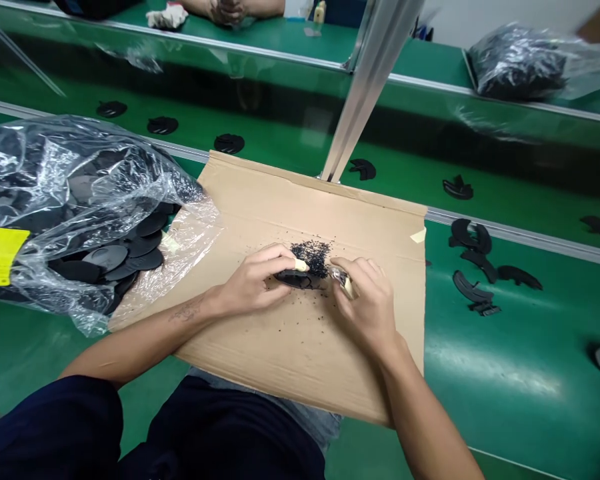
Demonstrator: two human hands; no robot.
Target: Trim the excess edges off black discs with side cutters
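My left hand point(260, 280) pinches the edge of a flat black plastic part point(303, 280) just above the cardboard sheet point(260, 193). A pale yellow cover sits on one of its fingertips. At the other end of the part, my right hand point(365, 300) is closed round a small shiny tool point(338, 273), mostly hidden by the fingers, so its kind is unclear. Just beyond the part lies a heap of tiny black shavings point(313, 253), with loose crumbs scattered around it on the cardboard.
To the left, a clear plastic bag point(55, 173) spills black discs point(107, 257). Several curved black parts point(473, 287) lie on the green table point(490, 360) at right. A metal post point(353, 93) rises behind the cardboard. Across the shelf rest another person's hands point(227, 12).
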